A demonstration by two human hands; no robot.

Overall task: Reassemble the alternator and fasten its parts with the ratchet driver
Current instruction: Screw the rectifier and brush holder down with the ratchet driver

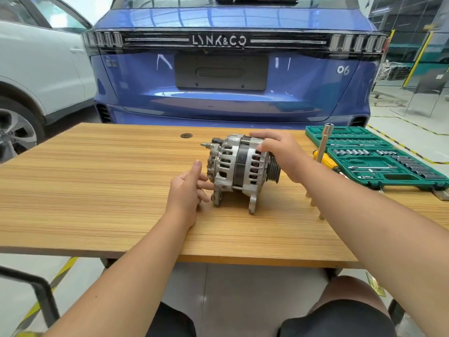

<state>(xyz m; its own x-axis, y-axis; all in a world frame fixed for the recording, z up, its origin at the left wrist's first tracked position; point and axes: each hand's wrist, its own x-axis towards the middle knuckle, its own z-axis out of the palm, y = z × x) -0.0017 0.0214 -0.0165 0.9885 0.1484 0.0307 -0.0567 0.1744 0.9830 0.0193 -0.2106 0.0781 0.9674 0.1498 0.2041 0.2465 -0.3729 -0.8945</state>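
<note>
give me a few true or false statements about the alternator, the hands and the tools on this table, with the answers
1. The alternator stands on the wooden table. True.
2. The right hand holds the ratchet driver. False: it rests on top of the alternator at its pulley end, and the yellow-handled driver stands untouched by the green socket case.
3. The left hand is at the alternator's rear end, fingers relaxed. True.
4. The socket case is shut. False: it lies open, with sockets showing.
5. The pulley faces the person's left. False: it faces right, towards the socket case.
</note>
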